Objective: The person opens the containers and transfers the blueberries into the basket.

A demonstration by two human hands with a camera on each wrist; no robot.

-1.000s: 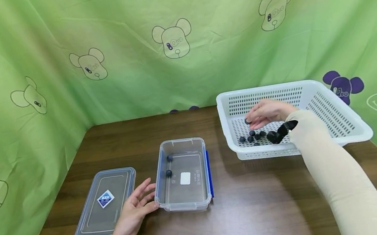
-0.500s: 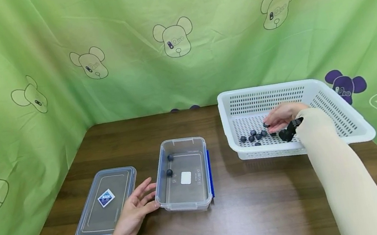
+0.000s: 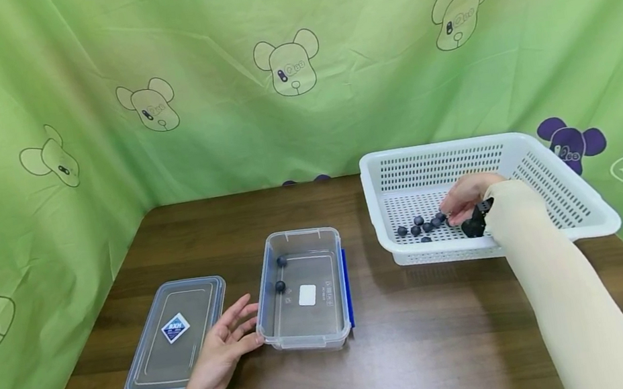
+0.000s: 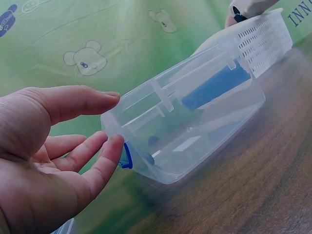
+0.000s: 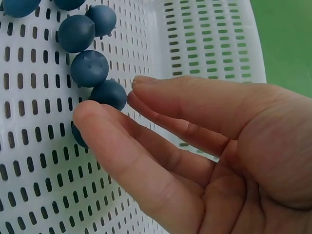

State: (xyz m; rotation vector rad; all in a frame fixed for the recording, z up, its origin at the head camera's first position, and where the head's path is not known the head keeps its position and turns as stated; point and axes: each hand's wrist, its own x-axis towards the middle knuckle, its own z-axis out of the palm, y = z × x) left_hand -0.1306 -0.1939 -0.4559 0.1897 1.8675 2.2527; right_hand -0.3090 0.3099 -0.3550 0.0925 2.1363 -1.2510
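My left hand [image 3: 220, 353] rests beside the clear plastic food container [image 3: 307, 323], its thumb and fingertips at the near left corner. The fingers are relaxed in the left wrist view. Two blueberries [image 3: 280, 286] lie inside the container. My right hand [image 3: 468, 192] reaches into the white perforated basket [image 3: 584, 206]. In the right wrist view, its thumb and forefinger stand apart around a blueberry [image 5: 109, 93], with a gap at the thumb. Several other blueberries [image 5: 89, 68] lie in a cluster there; one is partly hidden behind the forefinger.
A clear lid [image 3: 158, 368] with blue edging and a diamond sticker lies left of the container. A blue latch [image 3: 348, 291] hangs at the container's right side. The brown wooden table [image 3: 410, 355] meets a green printed curtain [image 3: 206, 150] at the back.
My right hand has moved right and down inside the basket. The blueberry at its fingertips earlier now appears lower, beside the cluster, and the fingers are apart. The left hand stays put.
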